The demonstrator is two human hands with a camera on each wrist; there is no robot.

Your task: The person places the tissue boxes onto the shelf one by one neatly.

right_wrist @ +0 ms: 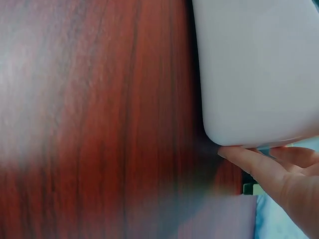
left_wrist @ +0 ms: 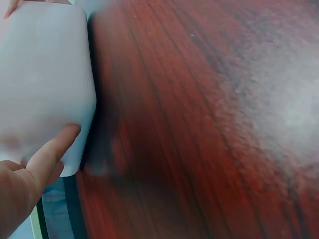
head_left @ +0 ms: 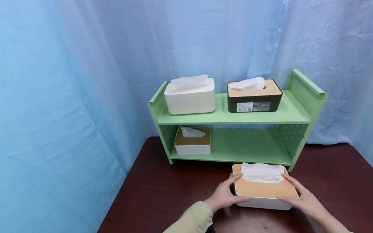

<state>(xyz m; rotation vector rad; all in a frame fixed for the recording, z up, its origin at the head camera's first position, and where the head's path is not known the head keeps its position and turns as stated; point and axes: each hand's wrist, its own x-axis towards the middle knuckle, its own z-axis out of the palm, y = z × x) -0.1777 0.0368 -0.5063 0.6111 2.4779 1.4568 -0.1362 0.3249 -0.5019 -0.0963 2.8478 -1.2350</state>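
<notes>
A white tissue box (head_left: 263, 203) with a light wood lid and a tissue poking out of its slot is at the table's front, close to the shelf's lower right. My left hand (head_left: 225, 193) grips its left end, thumb at the front corner and fingers toward the back. At the opposite end my right hand (head_left: 303, 197) holds it in the same way. The left wrist view shows a left-hand finger (left_wrist: 55, 149) against the white wall. In the right wrist view, fingers (right_wrist: 259, 167) touch the box's rounded corner. I cannot tell whether the box rests fully on the table.
Behind the box stands a green two-tier shelf (head_left: 233, 159). Its top tier bears a white tissue box (head_left: 190, 103) and a black, wood-lidded tissue box (head_left: 254, 93). A smaller white box with a brown lid (head_left: 193, 149) sits lower left. Blue curtains (head_left: 186, 38) hang behind the dark table (head_left: 151, 194).
</notes>
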